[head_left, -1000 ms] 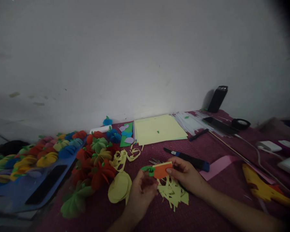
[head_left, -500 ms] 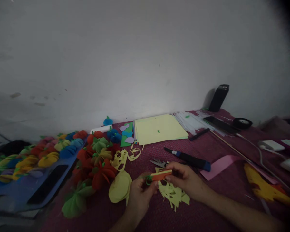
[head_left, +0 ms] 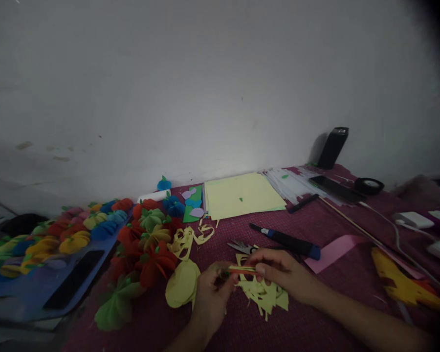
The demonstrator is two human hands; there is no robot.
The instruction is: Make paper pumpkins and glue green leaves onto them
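Note:
Between my two hands is a small folded paper piece (head_left: 242, 269), orange and yellow, seen nearly edge-on as a thin stack. My left hand (head_left: 213, 293) pinches its left end, where a bit of green shows. The fingers of my right hand (head_left: 278, 271) grip its right end. Beneath my hands lie pale yellow paper scraps (head_left: 264, 295). Scissors (head_left: 240, 246) rest just behind my right hand, their handles partly hidden. Left of my left hand sits a pile of pale yellow paper circles (head_left: 182, 284).
Red, green and orange paper pumpkins (head_left: 156, 266) crowd the left, beside more on a blue board (head_left: 84, 281). A utility knife (head_left: 291, 243), pink paper strip (head_left: 335, 252) and thin stick (head_left: 352, 225) lie right. Yellow sheets (head_left: 244, 195) and a dark can (head_left: 333, 148) are at the back.
The folded paper piece has turned in my fingers: its flat orange face showed before, and now its thin layered edge faces me. Both hands stay in nearly the same place.

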